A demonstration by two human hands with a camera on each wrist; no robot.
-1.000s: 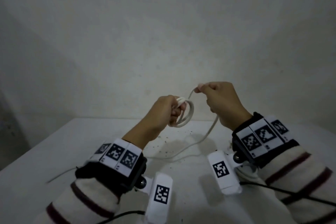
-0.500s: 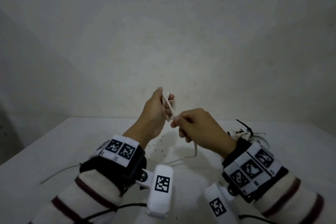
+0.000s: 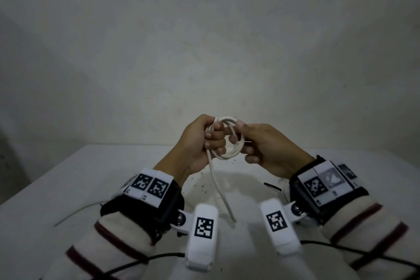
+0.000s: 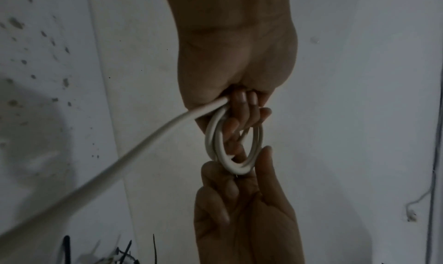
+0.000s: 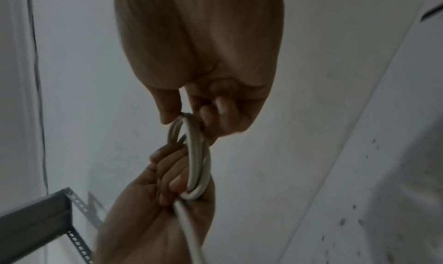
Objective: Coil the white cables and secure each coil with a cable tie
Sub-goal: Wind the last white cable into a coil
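Both hands [image 3: 229,143] gripping opposite sides of the white cable coil [image 3: 234,152], keeping loops stacked while the loose tail [image 3: 218,186] dangles toward the bench [image 3: 68,179].

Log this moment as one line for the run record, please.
stage: coiling | left hand: grips white cable coil | right hand: pinches coil's other side | loose tail: hangs toward table | cable tie: not on coil
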